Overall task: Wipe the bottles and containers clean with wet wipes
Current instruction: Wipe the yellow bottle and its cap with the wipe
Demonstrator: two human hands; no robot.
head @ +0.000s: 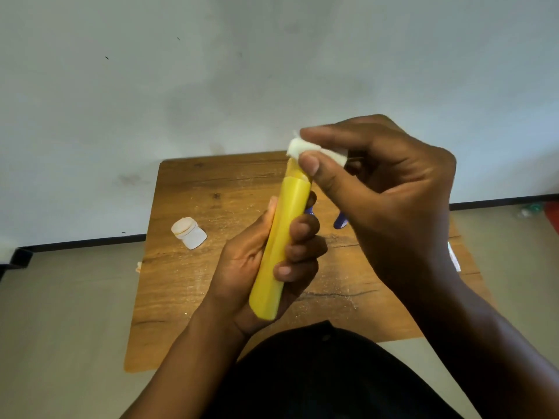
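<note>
The left hand (pixel 266 261) has its grip clenched round the yellow bottle (pixel 279 246), tilting its cap end up toward the right hand (pixel 381 189), whose grip pinches a wipe (pixel 298 146) onto that tip, probably to steady it for scrubbing.

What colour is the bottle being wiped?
Yellow; the bottle, held in the left hand, shows clearly in the head view.
</note>
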